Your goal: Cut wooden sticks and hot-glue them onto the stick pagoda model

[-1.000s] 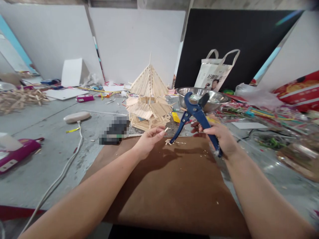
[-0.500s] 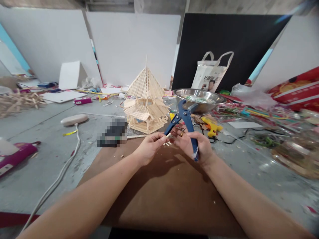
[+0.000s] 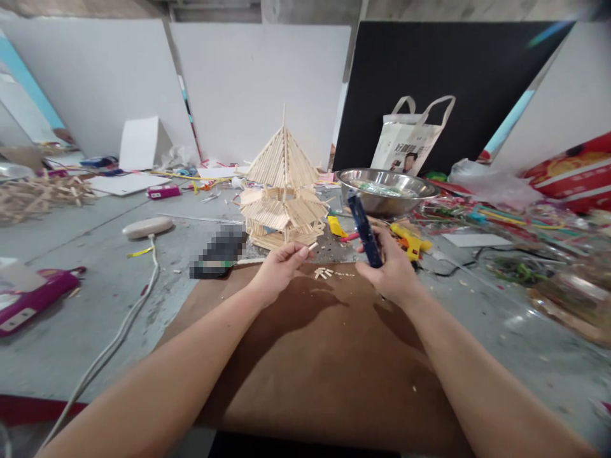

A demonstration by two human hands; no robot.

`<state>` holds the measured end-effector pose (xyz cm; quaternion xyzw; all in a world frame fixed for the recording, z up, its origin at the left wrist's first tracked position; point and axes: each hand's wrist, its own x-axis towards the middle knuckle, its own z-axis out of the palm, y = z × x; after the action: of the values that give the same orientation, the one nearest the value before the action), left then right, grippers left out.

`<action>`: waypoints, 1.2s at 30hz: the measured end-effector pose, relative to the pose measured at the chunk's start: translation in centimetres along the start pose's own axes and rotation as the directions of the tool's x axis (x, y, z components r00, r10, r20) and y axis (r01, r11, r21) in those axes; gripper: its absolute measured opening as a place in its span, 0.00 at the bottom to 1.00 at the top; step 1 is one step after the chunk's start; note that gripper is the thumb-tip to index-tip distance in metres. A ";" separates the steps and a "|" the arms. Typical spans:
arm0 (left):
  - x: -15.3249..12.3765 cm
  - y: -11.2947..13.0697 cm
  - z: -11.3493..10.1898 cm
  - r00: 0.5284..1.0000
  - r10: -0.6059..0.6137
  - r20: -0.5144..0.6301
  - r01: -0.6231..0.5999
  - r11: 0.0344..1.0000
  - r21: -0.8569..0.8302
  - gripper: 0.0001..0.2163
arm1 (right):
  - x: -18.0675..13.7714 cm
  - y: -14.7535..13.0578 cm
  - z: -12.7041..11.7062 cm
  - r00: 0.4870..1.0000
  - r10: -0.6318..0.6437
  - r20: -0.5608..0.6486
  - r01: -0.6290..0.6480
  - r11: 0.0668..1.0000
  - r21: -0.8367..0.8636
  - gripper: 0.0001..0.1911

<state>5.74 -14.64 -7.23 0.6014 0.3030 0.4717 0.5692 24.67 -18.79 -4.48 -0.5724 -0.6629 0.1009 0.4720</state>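
Note:
Between the thumb and fingertips of my left hand (image 3: 277,272) is a short wooden stick (image 3: 313,246). My right hand (image 3: 395,266) is wrapped round a blue pipe cutter (image 3: 365,230), held upright and seen edge-on, so its jaw cannot be made out. Several short cut stick pieces (image 3: 323,273) lie on the brown board (image 3: 329,369) between the two hands. Just beyond the hands stands a pavilion model (image 3: 284,159) built of wooden sticks, with a pointed roof above a lower tier.
A steel bowl (image 3: 389,197) and a yellow glue gun (image 3: 413,242) are on the right, near a tote bag (image 3: 408,143). A pixelated dark object (image 3: 218,251) lies left of the model. A white cable (image 3: 124,324) and purple power strip (image 3: 41,296) are further left.
The pipe cutter has turned edge-on in my right hand and moved away from the stick. My hands are further apart. The view has shifted slightly.

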 end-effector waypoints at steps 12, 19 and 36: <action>-0.5 0.2 0.1 0.994 -0.043 0.101 0.058 0.987 -0.153 0.11 | -0.7 0.3 1.6 0.942 -0.136 0.307 0.246 0.903 -0.353 0.31; -0.5 0.2 0.2 0.995 -0.040 0.096 0.054 0.988 -0.144 0.12 | -0.7 0.1 1.7 0.936 -0.096 0.338 0.226 0.900 -0.373 0.31; -0.4 0.2 0.2 0.998 -0.054 0.042 0.057 0.995 -0.077 0.15 | -0.9 0.4 1.8 0.934 -0.099 0.343 0.226 0.907 -0.355 0.30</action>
<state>5.76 -15.11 -7.09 0.5794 0.2892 0.4551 0.6112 23.51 -18.65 -6.20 -0.5729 -0.7826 0.0178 0.2431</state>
